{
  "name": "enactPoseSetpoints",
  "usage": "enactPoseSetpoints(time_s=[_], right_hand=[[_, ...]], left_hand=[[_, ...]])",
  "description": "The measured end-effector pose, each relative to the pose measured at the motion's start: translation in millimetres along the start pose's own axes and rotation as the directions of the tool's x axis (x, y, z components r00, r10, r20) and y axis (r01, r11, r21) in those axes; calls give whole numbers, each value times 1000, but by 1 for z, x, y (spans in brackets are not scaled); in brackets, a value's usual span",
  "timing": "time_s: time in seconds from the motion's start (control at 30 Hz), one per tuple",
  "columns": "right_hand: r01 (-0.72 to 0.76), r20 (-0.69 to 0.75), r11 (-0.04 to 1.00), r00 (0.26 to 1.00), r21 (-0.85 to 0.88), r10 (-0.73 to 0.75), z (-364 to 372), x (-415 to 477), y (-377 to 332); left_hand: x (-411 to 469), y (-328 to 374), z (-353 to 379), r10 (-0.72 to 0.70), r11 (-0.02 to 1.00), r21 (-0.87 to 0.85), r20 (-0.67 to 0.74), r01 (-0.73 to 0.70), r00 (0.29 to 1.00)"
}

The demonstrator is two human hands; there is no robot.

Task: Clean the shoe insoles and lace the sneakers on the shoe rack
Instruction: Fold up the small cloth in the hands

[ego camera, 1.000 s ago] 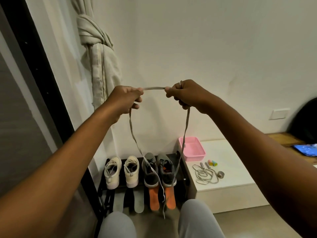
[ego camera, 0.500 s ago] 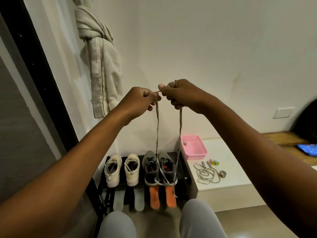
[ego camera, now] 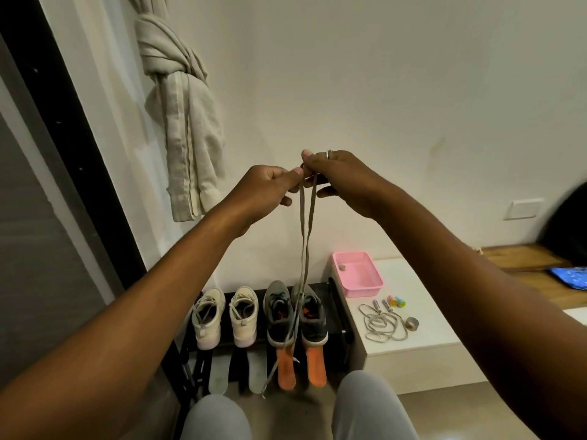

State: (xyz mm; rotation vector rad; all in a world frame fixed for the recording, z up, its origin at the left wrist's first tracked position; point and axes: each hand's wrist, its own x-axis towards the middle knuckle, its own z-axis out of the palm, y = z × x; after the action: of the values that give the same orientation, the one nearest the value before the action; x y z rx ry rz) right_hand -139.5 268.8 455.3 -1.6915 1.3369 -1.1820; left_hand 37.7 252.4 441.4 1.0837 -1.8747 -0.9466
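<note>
Thumb and forefinger of my left hand [ego camera: 263, 192] and my right hand [ego camera: 344, 182] pinch the folded top of a grey shoelace [ego camera: 305, 242], the hands close together. Its two strands hang straight down from my fingers, in front of the grey sneakers [ego camera: 297, 315] on the shoe rack [ego camera: 341, 312] below. The tips seem to end near the orange insoles [ego camera: 286, 368].

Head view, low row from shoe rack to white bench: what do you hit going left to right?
cream sneaker → second cream sneaker → grey sneaker → second grey sneaker → pink tray → small grey roll
</note>
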Motion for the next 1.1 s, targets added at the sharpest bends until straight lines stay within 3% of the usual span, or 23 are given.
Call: enactPoseSetpoints(time_s=[0.2,0.37,0.53,0.63,0.83,0.9,1.0,1.07,1.1], right_hand=[[-56,6,984,998,169,56,1,-1,-1],[32,21,990,999,139,-35,-2,-7,2],[90,-90,967,993,239,-70,2,-9,4],[56,-147,945,989,323,-9,6,-9,5],[-67,131,970,991,236,37,19,-16,13],[-55,142,965,990,257,19,22,-16,14],[-37,81,994,996,107,29,20,-14,13],[-12,60,999,998,-41,14,16,-15,11],[5,59,994,998,-105,2,15,-15,11]], left_hand=[[2,5,4,44,999,7,-35,-44,998],[2,5,6,70,997,20,-58,-69,996],[3,5,8,88,996,11,-84,-87,993],[3,6,9,105,994,-24,-103,-108,989],[6,13,10,40,977,-200,-187,-78,981],[10,13,10,-11,979,-202,-197,-30,980],[15,5,5,39,999,27,-282,-33,959],[15,-2,-4,283,921,337,-236,-194,930],[14,-4,-8,396,836,464,-137,-294,908]])
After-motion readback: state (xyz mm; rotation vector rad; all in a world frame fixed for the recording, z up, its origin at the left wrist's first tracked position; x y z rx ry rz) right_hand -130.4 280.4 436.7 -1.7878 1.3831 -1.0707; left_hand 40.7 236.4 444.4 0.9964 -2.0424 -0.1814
